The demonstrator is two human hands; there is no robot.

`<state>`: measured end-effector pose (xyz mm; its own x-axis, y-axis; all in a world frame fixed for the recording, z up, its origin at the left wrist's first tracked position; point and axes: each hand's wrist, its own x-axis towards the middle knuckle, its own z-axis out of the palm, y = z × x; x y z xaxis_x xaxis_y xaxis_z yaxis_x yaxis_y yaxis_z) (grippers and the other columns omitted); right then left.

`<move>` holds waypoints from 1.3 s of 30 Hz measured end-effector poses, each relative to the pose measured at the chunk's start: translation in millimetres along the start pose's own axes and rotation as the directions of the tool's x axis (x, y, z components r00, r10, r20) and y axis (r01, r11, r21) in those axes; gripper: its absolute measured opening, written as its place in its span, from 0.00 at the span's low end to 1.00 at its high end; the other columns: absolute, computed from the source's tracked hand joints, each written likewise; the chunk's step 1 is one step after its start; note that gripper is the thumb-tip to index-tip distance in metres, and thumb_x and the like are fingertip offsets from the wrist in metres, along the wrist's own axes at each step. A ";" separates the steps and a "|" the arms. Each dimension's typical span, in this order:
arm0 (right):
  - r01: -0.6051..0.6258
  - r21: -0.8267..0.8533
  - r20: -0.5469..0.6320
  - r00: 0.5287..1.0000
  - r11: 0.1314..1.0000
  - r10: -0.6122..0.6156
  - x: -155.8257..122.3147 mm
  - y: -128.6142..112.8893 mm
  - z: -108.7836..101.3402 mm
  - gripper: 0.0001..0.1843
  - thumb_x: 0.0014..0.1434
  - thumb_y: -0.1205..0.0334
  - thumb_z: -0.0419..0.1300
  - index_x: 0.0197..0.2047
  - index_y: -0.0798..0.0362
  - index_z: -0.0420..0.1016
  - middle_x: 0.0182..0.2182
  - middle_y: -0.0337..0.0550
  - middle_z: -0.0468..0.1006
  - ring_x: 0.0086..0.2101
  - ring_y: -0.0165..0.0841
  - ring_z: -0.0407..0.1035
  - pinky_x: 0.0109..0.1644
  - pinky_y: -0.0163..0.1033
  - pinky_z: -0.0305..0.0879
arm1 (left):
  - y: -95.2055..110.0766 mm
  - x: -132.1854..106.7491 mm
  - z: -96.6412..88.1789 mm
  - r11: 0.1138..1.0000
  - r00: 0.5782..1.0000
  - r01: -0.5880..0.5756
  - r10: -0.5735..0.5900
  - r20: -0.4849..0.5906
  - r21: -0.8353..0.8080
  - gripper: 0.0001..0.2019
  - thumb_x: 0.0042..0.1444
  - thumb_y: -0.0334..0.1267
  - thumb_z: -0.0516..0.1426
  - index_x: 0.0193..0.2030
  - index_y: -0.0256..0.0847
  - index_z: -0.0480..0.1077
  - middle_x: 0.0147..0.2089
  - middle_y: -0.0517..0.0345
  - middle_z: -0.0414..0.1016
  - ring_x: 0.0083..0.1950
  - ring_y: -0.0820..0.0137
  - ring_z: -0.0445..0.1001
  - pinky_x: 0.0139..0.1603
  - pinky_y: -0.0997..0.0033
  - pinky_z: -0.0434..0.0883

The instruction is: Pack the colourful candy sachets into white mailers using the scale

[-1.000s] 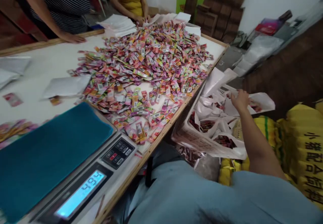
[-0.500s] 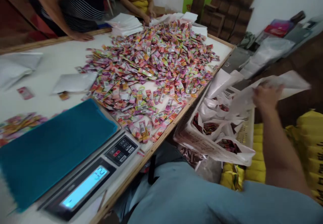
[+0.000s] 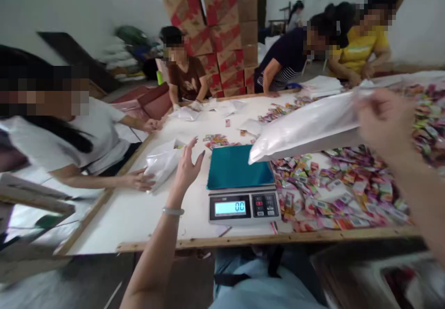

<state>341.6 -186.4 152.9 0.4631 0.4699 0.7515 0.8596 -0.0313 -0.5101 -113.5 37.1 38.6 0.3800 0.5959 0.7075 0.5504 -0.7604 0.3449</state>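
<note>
My right hand point(image 3: 384, 119) grips one end of a white plastic bag point(image 3: 309, 123), which stretches leftward in the air over the scale's right side and the candy-like packets. My left hand point(image 3: 189, 165) is raised over the table with fingers apart, holding nothing. It is between a co-worker's white bag point(image 3: 162, 160) and the digital scale point(image 3: 227, 216). The scale has a bare teal top point(image 3: 236, 170), and its display reads 00. Small colourful packets point(image 3: 344, 188) lie heaped to the right of the scale.
A co-worker point(image 3: 100, 146) at the left has a hand on the near white bag. More people stand along the far side of the wood-edged table point(image 3: 139, 216). Stacked cartons point(image 3: 222, 35) rise behind them. A blurred container point(image 3: 392, 276) is below the table edge at right.
My view has swung left. My right hand has brought the white bag from above the crate to over the table. My left hand has come into view. The scale display has changed to 00.
</note>
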 end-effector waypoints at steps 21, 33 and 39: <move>0.218 0.538 0.173 0.917 0.814 -0.359 -86.6 -115.7 177.9 0.30 0.71 0.37 0.51 0.24 0.49 0.54 0.20 0.36 0.58 0.23 0.29 0.56 0.31 0.37 0.55 | -54.2 -252.1 -30.3 0.782 0.823 0.529 -0.568 0.028 0.329 0.24 0.71 0.41 0.52 0.71 0.40 0.61 0.63 0.37 0.74 0.63 0.51 0.76 0.60 0.47 0.77; 0.112 -0.056 0.125 0.987 0.992 -0.104 -187.6 119.2 77.9 0.26 0.64 0.42 0.55 0.45 0.57 0.80 0.43 0.64 0.82 0.49 0.56 0.78 0.56 0.58 0.74 | -99.3 -207.4 4.7 0.656 0.650 0.548 -0.725 0.231 0.519 0.25 0.71 0.38 0.52 0.73 0.38 0.63 0.77 0.39 0.60 0.80 0.49 0.54 0.78 0.43 0.55; -0.112 -0.440 0.452 0.830 0.891 0.328 -243.7 220.4 91.7 0.41 0.64 0.38 0.46 0.63 0.63 0.73 0.66 0.72 0.67 0.66 0.65 0.62 0.68 0.69 0.59 | -106.4 -204.1 13.7 0.621 0.643 0.570 -0.745 0.178 0.538 0.27 0.72 0.41 0.49 0.75 0.38 0.60 0.79 0.42 0.55 0.82 0.52 0.49 0.81 0.45 0.48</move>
<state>398.4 -226.9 -181.0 0.5683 0.7783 0.2672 0.8090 -0.4691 -0.3542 -239.5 -0.1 -150.9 -0.0328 0.9956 0.0883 0.9583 0.0062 0.2857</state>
